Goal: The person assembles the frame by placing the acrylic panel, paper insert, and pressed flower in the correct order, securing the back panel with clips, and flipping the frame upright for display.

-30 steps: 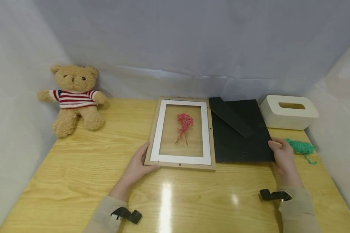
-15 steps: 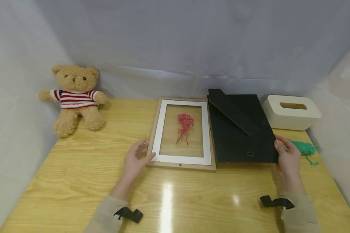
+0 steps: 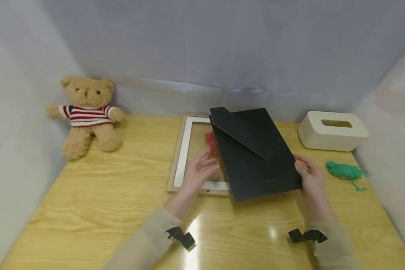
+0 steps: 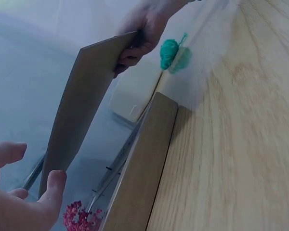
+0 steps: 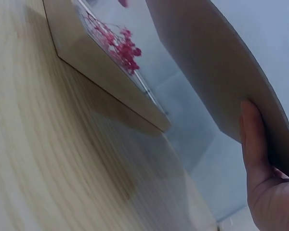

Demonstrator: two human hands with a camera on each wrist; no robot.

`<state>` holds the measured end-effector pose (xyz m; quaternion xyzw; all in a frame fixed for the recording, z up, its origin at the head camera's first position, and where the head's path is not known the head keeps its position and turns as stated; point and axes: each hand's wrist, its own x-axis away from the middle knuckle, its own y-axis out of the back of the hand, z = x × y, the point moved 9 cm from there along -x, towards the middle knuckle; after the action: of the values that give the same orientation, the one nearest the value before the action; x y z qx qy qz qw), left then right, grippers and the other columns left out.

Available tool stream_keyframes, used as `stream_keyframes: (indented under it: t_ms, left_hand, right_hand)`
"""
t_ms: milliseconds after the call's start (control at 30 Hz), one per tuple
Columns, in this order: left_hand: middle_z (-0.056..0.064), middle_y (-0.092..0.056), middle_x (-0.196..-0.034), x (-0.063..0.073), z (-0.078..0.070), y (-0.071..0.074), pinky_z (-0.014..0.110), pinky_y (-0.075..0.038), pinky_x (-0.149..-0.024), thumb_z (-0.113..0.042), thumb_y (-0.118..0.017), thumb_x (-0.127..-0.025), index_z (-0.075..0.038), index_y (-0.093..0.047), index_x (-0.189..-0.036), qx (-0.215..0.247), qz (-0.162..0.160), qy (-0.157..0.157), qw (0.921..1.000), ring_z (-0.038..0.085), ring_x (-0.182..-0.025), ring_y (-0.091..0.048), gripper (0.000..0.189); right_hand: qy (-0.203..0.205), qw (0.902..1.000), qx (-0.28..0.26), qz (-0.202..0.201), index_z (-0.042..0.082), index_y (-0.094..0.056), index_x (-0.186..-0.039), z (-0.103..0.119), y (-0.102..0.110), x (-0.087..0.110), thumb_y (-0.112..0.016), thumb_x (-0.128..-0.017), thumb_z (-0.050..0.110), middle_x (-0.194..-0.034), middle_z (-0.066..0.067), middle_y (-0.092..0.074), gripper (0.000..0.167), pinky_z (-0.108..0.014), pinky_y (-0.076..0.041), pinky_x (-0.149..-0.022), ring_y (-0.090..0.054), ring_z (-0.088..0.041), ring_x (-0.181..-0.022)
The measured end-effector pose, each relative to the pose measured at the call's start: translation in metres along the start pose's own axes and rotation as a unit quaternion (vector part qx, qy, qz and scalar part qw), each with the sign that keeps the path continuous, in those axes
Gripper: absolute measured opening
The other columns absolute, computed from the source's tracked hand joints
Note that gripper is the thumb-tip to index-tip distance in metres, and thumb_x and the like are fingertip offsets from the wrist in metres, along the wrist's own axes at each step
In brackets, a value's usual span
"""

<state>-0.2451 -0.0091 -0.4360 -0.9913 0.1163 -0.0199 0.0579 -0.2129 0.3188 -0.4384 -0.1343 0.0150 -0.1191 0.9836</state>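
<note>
My right hand (image 3: 312, 182) grips the right edge of a black frame backing board (image 3: 256, 161), which has a folded stand on its upper face. In the right wrist view the raised backing board (image 5: 216, 72) shows its plain underside, with fingers beneath it. It hangs tilted above the right half of a wooden picture frame (image 3: 175, 165) with a white mat. Pink dried flowers (image 3: 210, 143) lie inside the frame, partly hidden by the board. My left hand (image 3: 197, 174) hovers over the frame near the flowers, fingers spread and holding nothing, close to the board's left edge.
A teddy bear (image 3: 87, 116) in a striped shirt sits at the back left of the wooden table (image 3: 87, 210). At the right stand a white tissue box (image 3: 334, 137) and a bundle of green yarn (image 3: 345, 170). A pale curtain (image 3: 202, 48) closes off the back.
My right hand has lifted the backing board off the table and carried it left over the frame. My left hand has let go of the frame's corner and moved right.
</note>
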Motion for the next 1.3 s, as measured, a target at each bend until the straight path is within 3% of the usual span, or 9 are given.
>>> stream_keyframes:
  t_ms: [267,433,533,667,733,800,933,1067,1300]
  left_hand:
    - [0.016,-0.047,-0.138,-0.005,-0.002,-0.009,0.034,-0.049,-0.092,-0.005,-0.066,-0.089,-0.006,-0.051,-0.137,0.006,-0.011,0.014,0.9998,0.027,-0.111,-0.057,0.05]
    - [0.007,-0.034,-0.15,-0.005,-0.003,-0.006,0.035,-0.047,-0.095,-0.003,-0.066,-0.088,-0.007,-0.058,-0.132,0.012,-0.026,0.023,0.9993,0.025,-0.13,-0.041,0.044]
    - [0.006,-0.037,-0.147,-0.005,-0.003,-0.003,0.03,-0.048,-0.09,0.0,-0.066,-0.087,-0.008,-0.059,-0.13,0.031,-0.033,0.026,0.9986,0.022,-0.135,-0.031,0.044]
    - [0.005,-0.051,-0.115,-0.006,-0.006,0.0,0.02,-0.047,-0.064,0.003,-0.065,-0.086,-0.008,-0.06,-0.129,0.054,-0.037,0.028,0.9975,0.017,-0.099,-0.054,0.044]
    - [0.005,-0.049,-0.103,-0.005,-0.007,0.001,0.019,-0.041,-0.055,0.003,-0.065,-0.087,-0.009,-0.06,-0.129,0.063,-0.04,0.029,0.9967,0.013,-0.074,-0.05,0.045]
    - [0.005,-0.05,-0.105,-0.005,-0.008,0.003,0.019,-0.039,-0.052,0.003,-0.065,-0.087,-0.01,-0.06,-0.13,0.073,-0.044,0.032,0.9958,0.011,-0.062,-0.046,0.046]
    - [0.008,-0.048,-0.123,-0.002,-0.009,0.006,0.017,-0.041,-0.053,0.002,-0.065,-0.087,-0.013,-0.058,-0.132,0.1,-0.054,0.043,0.9926,0.008,-0.059,-0.045,0.048]
    - [0.009,-0.044,-0.125,-0.001,-0.012,0.012,0.016,-0.041,-0.055,0.004,-0.064,-0.088,-0.011,-0.057,-0.134,0.135,-0.069,0.03,0.9879,0.006,-0.061,-0.045,0.049]
    - [0.003,-0.046,-0.124,0.004,-0.02,0.024,0.015,-0.032,-0.048,0.002,-0.065,-0.088,-0.011,-0.055,-0.135,0.187,-0.133,-0.023,0.9729,0.005,-0.055,-0.039,0.05]
  right_hand:
    - [0.004,0.9998,0.005,0.018,0.001,-0.061,-0.122,-0.003,-0.016,0.001,-0.057,-0.096,0.008,-0.086,0.001,-0.071,0.027,-0.021,-0.054,-0.055,-0.067,-0.01,-0.068]
    - [0.005,0.9994,0.002,0.034,0.0,-0.06,-0.124,-0.003,-0.022,0.002,-0.057,-0.096,0.009,-0.086,0.001,-0.071,0.029,-0.022,-0.055,-0.056,-0.067,-0.01,-0.068]
    - [0.013,0.9989,-0.001,0.044,0.001,-0.059,-0.126,-0.002,-0.026,0.002,-0.057,-0.096,0.009,-0.087,0.001,-0.071,0.031,-0.023,-0.055,-0.057,-0.067,-0.011,-0.069]
    - [0.029,0.9975,0.003,0.064,0.002,-0.057,-0.129,0.002,-0.032,0.002,-0.055,-0.097,0.009,-0.088,0.0,-0.07,0.033,-0.023,-0.055,-0.058,-0.067,-0.011,-0.071]
    - [0.035,0.9962,0.005,0.08,0.002,-0.058,-0.129,0.004,-0.036,0.003,-0.053,-0.098,0.009,-0.095,0.001,-0.07,0.032,-0.023,-0.055,-0.061,-0.067,-0.011,-0.076]
    - [0.035,0.9951,0.008,0.092,0.001,-0.059,-0.127,0.005,-0.039,0.003,-0.052,-0.098,0.009,-0.097,0.0,-0.068,0.031,-0.023,-0.055,-0.064,-0.066,-0.011,-0.079]
    - [0.021,0.9924,-0.004,0.122,0.002,-0.058,-0.13,0.006,-0.046,0.005,-0.051,-0.098,0.007,-0.097,-0.001,-0.066,0.032,-0.023,-0.056,-0.064,-0.066,-0.012,-0.08]
    - [0.018,0.9877,-0.05,0.147,0.004,-0.043,-0.142,0.01,-0.052,0.01,-0.047,-0.1,0.005,-0.098,-0.003,-0.066,0.043,-0.021,-0.054,-0.06,-0.066,-0.012,-0.077]
    - [0.054,0.9669,-0.164,0.188,0.01,-0.012,-0.153,0.007,-0.079,0.026,-0.034,-0.101,-0.005,-0.115,-0.008,-0.063,0.059,-0.034,-0.053,-0.085,-0.067,-0.021,-0.095]
